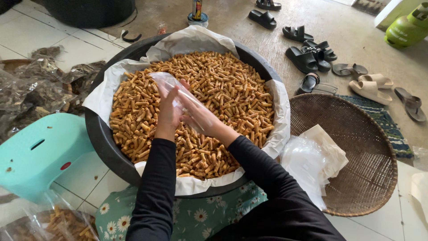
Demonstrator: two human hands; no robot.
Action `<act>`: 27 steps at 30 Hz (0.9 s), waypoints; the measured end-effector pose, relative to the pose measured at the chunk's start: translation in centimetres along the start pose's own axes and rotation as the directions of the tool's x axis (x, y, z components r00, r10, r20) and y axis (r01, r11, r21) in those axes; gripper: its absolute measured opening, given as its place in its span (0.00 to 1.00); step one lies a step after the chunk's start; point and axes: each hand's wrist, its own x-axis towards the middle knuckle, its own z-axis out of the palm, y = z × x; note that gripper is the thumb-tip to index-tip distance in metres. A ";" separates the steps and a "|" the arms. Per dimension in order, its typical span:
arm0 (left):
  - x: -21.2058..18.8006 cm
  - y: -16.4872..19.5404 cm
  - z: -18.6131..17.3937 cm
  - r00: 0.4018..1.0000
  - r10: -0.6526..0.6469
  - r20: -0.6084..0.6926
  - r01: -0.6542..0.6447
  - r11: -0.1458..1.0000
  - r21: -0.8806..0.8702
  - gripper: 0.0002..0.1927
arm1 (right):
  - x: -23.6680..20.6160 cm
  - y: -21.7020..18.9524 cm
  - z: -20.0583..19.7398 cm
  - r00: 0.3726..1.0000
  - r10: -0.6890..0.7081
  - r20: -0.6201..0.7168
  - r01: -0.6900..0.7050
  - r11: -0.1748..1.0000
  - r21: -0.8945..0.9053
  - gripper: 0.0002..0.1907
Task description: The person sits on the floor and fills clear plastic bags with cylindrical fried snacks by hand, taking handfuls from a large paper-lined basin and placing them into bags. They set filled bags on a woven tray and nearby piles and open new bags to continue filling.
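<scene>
Hands held a clear plastic bag (171,87) over the snack basin (100,134).
At frame centre, left hand (168,111) and right hand (198,117) pinched the bag's mouth above golden rolled snacks (223,85).

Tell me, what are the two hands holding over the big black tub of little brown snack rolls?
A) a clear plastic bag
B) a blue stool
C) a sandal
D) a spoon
A: the left hand and right hand both grip a clear plastic bag above the snack rolls in the paper-lined black tub.
</scene>
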 end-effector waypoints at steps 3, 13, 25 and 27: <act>-0.1 1.2 -1.7 1.000 -0.005 -0.010 0.004 0.990 -0.138 0.62 | -1.1 -0.5 1.1 0.806 0.043 0.591 0.447 0.610 -0.654 0.19; 0.0 2.5 -2.6 0.933 -0.067 -0.354 -0.115 0.876 -0.468 0.63 | -8.5 10.5 -11.4 0.614 0.774 -0.153 -0.781 0.568 -0.261 0.21; -0.1 -0.6 -0.1 0.942 -0.125 -0.310 -0.079 0.817 -0.571 0.63 | -11.5 12.2 -14.3 0.258 0.946 -0.196 -0.849 0.125 -0.514 0.34; -0.2 -0.9 0.1 0.930 -0.183 -0.320 -0.043 0.809 -0.587 0.63 | -11.5 12.2 -14.1 0.274 0.932 -0.236 -0.862 0.130 -0.491 0.34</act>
